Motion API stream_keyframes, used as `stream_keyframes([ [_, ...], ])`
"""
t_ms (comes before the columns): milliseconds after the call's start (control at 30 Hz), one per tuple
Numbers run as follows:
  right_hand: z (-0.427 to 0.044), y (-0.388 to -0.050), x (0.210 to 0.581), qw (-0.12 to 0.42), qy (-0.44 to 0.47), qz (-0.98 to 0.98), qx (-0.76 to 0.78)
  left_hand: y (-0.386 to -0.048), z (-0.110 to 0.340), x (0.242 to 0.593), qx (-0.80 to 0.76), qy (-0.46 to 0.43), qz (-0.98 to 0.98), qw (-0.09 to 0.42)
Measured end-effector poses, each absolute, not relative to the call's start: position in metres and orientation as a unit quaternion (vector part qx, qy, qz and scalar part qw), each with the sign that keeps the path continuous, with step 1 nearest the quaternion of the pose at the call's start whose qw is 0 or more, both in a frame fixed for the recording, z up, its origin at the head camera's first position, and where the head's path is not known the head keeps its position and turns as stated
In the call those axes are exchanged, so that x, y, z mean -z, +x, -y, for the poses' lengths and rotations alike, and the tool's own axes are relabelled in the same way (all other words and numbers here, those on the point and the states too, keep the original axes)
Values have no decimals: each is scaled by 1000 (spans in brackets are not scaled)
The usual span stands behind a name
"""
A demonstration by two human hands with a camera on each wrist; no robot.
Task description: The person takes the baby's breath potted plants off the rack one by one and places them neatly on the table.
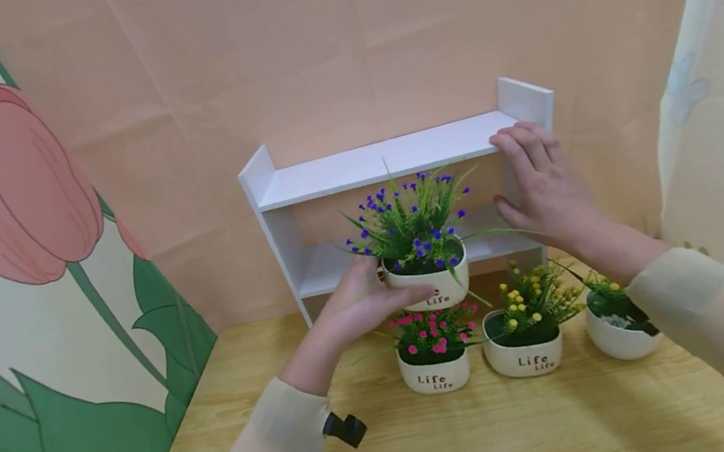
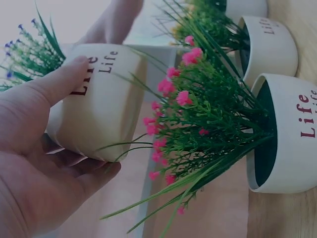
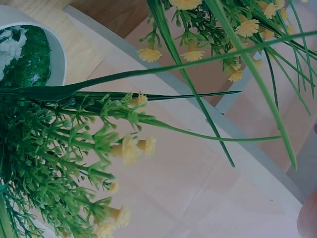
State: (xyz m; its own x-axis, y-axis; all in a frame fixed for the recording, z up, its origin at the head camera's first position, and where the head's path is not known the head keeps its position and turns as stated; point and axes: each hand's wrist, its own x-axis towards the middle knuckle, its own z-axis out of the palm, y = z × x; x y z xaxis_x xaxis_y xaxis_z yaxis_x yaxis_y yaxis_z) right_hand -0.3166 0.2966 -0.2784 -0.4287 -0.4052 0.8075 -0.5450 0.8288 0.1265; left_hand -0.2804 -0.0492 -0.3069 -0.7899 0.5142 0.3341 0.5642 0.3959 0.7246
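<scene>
My left hand (image 1: 366, 298) grips a white oval flowerpot (image 1: 438, 285) of purple-blue artificial flowers, its thumb across the front lettering and fingers behind. The pot is raised before the white shelf rack (image 1: 333, 175), above a pink-flowered pot (image 1: 435, 374). In the left wrist view, the held pot (image 2: 106, 119) shows its pale side, and several fingers curve beneath it. At the right end of the rack's top board, my right hand (image 1: 548, 188) rests its fingertips, with the thumb spread lower. The right wrist view catches only a bit of that hand at its right edge.
On the wooden table (image 1: 397, 449), a yellow-flowered pot (image 1: 525, 358) stands right of the pink one. Farther right is another white pot (image 1: 624, 334) with yellow flowers, partly hidden by my right forearm. A peach cloth (image 1: 306, 53) hangs behind; a tulip-printed panel (image 1: 9, 195) stands left.
</scene>
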Motion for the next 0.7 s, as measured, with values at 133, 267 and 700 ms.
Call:
stream_keyframes([
  [133, -298, -316, 279, 452, 275, 845, -75, -274, 57, 306, 449, -340, 826, 33],
  [267, -298, -315, 279, 451, 269, 848, -75, -264, 68, 304, 442, -333, 832, 38],
  [700, -294, -313, 274, 448, 271, 849, -71, -235, 126, 297, 474, -209, 855, 40],
])
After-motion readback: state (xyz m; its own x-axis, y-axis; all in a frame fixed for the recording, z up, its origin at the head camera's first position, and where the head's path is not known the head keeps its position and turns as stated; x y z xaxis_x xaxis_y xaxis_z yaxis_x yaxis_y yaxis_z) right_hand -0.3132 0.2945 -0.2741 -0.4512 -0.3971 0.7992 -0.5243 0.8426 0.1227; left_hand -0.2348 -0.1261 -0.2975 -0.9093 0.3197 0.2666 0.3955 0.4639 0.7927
